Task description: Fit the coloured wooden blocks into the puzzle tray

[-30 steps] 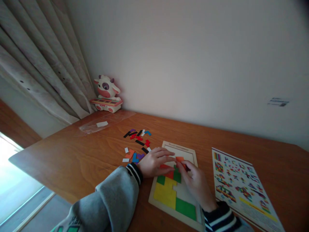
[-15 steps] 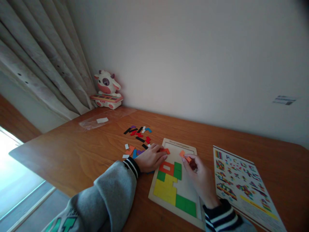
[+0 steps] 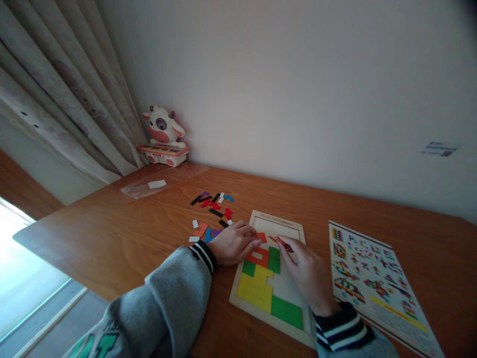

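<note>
Your right hand (image 3: 306, 273) pinches an orange piece (image 3: 273, 239), its visible end pointing leftward over the board (image 3: 250, 309); a red-orange piece (image 3: 262, 237) adjoins your left hand (image 3: 233, 244), whose grip cannot be determined.

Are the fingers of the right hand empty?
No, the right hand pinches a small orange puzzle piece between thumb and finger, over the pale wooden puzzle board.

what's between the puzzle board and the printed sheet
In the head view, a strip of brown table separates the board from the sheet; over its near end are the right hand's wrist and striped cuff
</note>
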The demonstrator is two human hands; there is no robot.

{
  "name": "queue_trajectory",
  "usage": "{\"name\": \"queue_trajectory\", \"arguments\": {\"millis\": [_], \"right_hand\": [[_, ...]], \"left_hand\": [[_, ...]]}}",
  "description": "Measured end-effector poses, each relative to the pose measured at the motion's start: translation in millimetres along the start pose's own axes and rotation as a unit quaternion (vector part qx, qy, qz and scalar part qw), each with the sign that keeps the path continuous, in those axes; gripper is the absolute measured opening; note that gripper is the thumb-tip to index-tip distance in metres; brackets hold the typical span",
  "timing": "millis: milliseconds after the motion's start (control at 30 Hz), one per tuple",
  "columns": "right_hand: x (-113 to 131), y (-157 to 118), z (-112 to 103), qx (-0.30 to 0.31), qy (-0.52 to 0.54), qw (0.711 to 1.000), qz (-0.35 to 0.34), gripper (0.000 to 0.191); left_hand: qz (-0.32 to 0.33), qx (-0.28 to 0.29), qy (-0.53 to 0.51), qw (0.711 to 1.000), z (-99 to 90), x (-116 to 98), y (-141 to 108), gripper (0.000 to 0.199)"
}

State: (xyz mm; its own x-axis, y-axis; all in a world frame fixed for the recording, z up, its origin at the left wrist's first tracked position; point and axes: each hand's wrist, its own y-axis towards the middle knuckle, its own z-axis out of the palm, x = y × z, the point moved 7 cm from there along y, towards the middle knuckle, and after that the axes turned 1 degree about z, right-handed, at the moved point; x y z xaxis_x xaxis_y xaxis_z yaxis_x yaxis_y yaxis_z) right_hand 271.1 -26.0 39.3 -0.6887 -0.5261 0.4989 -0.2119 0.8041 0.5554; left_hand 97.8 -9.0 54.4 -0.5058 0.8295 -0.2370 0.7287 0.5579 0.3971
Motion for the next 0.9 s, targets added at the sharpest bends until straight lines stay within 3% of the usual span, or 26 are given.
{"name": "queue_trajectory", "arguments": {"millis": [167,533,767,900], "right_hand": [[3,1,1,0.014,-0.004,1.0,-0.016,0.027],[1,6,25,0.067,-0.036,0.996,-0.04,0.034],[-3,6,30,0.08,0.009,0.997,-0.015,0.032],[-1,6,29,0.087,0.013,0.996,0.004,0.032]], "left_hand": [[0.018,0.017,0.025,0.999,6.5,-1,-3,0.037],[-0.034,0.048,0.07,0.996,6.7,-3,1,0.04],[0.01,0.013,0.049,0.999,2.1,-6,-1,0.039],[0.021,0.027,0.061,0.998,3.5,-7,-2,0.039]]}}
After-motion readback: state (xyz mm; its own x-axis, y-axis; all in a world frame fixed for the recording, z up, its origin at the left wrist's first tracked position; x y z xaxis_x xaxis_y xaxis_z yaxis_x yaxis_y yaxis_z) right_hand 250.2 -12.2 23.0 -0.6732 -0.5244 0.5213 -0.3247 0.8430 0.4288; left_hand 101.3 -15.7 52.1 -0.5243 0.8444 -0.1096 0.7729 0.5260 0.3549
